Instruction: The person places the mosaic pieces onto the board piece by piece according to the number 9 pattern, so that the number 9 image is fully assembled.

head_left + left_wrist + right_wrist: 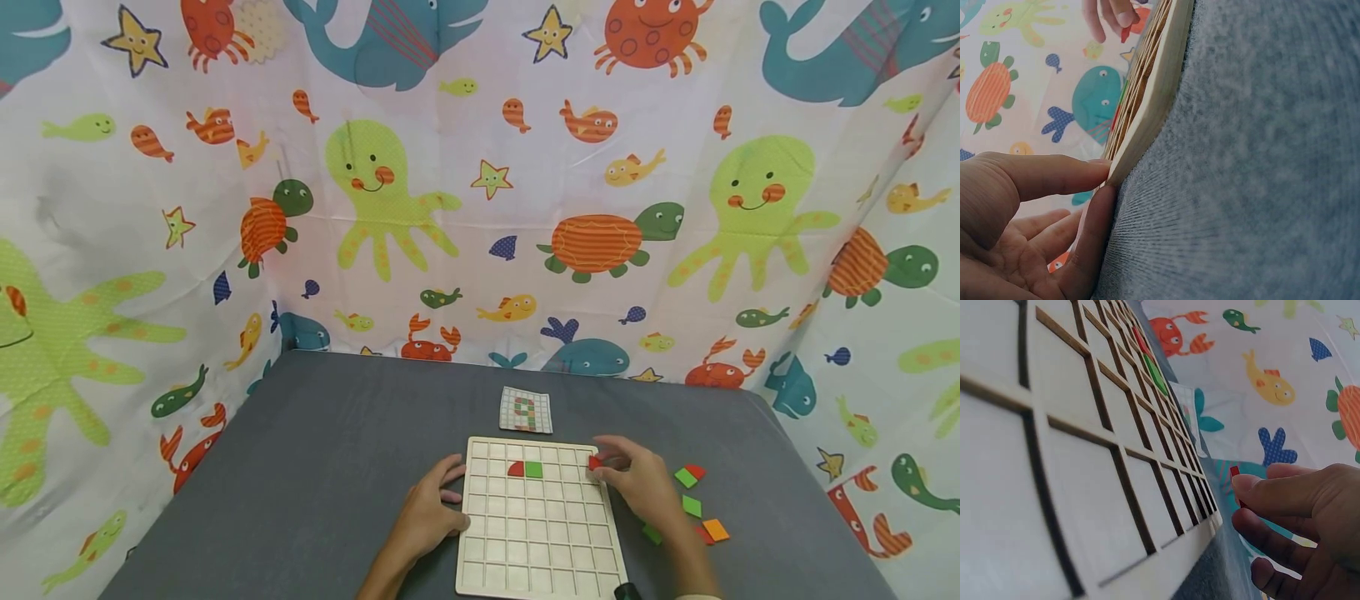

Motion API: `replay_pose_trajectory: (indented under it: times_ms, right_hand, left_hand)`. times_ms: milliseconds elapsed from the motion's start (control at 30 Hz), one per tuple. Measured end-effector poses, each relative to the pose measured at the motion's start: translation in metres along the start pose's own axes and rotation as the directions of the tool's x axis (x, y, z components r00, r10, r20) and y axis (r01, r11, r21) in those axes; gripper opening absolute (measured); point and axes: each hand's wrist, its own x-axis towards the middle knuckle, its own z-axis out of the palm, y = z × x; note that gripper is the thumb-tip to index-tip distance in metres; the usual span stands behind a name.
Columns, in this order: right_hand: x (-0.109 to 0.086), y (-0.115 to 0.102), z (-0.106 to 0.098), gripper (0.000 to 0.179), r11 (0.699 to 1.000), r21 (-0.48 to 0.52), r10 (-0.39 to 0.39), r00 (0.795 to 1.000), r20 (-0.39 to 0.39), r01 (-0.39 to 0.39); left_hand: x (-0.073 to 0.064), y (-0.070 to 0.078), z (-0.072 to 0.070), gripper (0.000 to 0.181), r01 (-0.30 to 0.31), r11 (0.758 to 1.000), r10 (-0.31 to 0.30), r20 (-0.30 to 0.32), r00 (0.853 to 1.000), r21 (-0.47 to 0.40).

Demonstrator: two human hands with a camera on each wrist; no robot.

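Observation:
A wooden grid board (pixel 540 531) lies on the grey table. Near its upper part, a red quarter-round tile (pixel 517 469) sits in a cell beside a green square tile (pixel 534 470). My left hand (pixel 430 510) holds the board's left edge, thumb and finger pinching the rim (pixel 1124 164) in the left wrist view. Over the upper right corner of the board, my right hand (pixel 637 475) pinches a small red tile (pixel 595 462). In the right wrist view that red tile (pixel 1235 470) is seen edge-on between thumb and finger, so its full shape is hidden.
A pattern card (pixel 526 410) with a coloured grid design lies behind the board. Right of my right arm are loose tiles, among them a green one (pixel 692 506) and an orange one (pixel 716 530). A dark object (pixel 627 592) touches the board's lower right corner.

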Motion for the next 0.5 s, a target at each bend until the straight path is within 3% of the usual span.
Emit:
replay_pose_trajectory:
  times_ms: [500]
  right_hand:
    - [0.002,-0.013,0.019,0.05,0.998,0.056,-0.002,0.999,0.041,0.0]
  left_hand:
    - [0.0,0.001,0.001,0.099,0.002,1.0,-0.002,-0.005,1.0,-0.005]
